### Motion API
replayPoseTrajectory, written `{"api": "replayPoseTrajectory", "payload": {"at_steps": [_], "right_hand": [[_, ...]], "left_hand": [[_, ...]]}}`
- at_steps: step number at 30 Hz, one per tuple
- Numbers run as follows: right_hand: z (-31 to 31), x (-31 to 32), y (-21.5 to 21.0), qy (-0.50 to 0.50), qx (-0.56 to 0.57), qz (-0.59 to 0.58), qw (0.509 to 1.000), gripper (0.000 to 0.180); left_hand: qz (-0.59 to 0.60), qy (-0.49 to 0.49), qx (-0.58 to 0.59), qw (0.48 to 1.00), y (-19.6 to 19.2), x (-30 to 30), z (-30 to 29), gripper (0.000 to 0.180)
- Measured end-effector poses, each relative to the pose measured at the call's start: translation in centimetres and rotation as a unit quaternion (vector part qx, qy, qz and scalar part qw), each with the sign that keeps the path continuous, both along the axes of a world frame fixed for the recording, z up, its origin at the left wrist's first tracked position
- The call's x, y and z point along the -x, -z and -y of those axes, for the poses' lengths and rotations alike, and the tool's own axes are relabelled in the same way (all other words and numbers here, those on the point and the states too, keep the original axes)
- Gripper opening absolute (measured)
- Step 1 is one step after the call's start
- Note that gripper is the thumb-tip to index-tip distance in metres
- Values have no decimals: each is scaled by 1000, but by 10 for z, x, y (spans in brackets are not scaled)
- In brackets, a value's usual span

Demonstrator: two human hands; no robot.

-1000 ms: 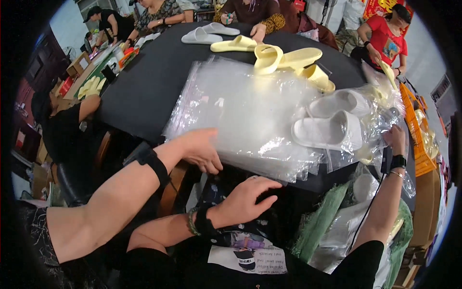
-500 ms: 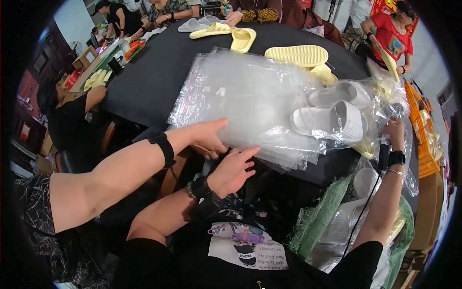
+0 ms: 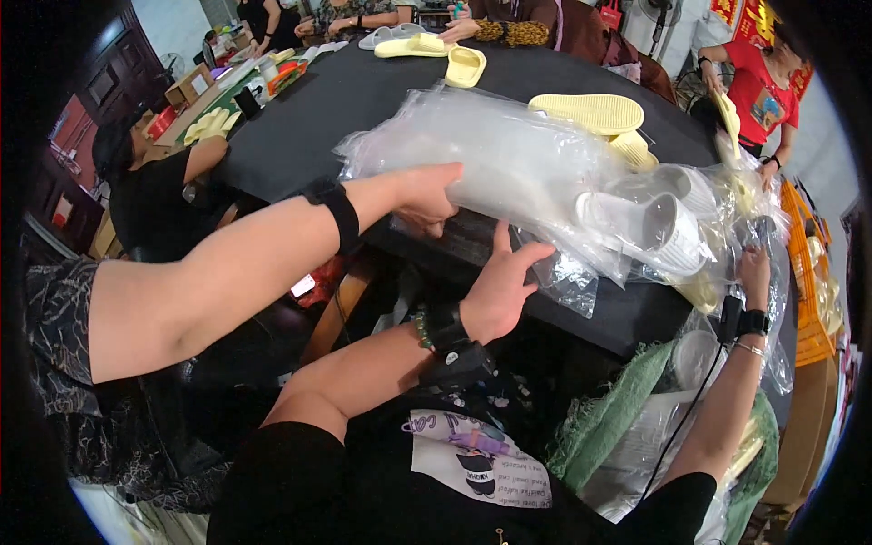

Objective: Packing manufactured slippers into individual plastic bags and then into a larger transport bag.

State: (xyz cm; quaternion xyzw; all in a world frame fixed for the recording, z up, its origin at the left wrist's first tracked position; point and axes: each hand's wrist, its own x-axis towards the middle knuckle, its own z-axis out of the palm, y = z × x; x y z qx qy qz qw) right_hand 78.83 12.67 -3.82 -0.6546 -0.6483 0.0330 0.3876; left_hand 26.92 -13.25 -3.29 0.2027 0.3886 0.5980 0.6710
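My left hand [image 3: 498, 289], a green bead bracelet at its wrist, is open with fingers spread at the table's near edge. Its fingertips are close to the corner of a stack of clear plastic bags [image 3: 509, 145]. A co-worker's hand [image 3: 429, 198], reaching in from the left, grips the near edge of that stack and bends it up. White slippers [image 3: 668, 232] rest at the stack's right end, partly under clear film. On the far right, my right hand [image 3: 754, 272] is closed on crumpled clear plastic [image 3: 774, 238]; its fingertips are partly hidden.
Yellow slippers [image 3: 590, 113] lie on the dark table [image 3: 309, 118] behind the bags. A green woven sack [image 3: 609, 409] with wrapped slippers stands below my right arm. An orange crate [image 3: 808, 309] is at the right. Other people sit and stand around the table.
The co-worker's hand has raised and bent the near edge of the bag stack, moving it away from me. My left hand has shifted rightward with its fingers spread wider. My right hand stays in place.
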Motion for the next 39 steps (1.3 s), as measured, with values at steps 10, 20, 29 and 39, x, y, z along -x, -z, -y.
{"api": "replayPoseTrajectory", "payload": {"at_steps": [10,20,29,39], "right_hand": [[9,23,-6,-7,26,-21,999,25],[1,2,10,-24,15,-6,1000,27],[11,14,11,-48,14,-14,999,26],[9,13,15,-39,-2,-34,999,26]], "left_hand": [[-320,22,-110,941,28,49,25,46],[59,-214,75,972,15,15,-5,33],[-203,-214,-215,931,9,6,-29,17],[85,-211,-212,950,4,1,-28,39]]}}
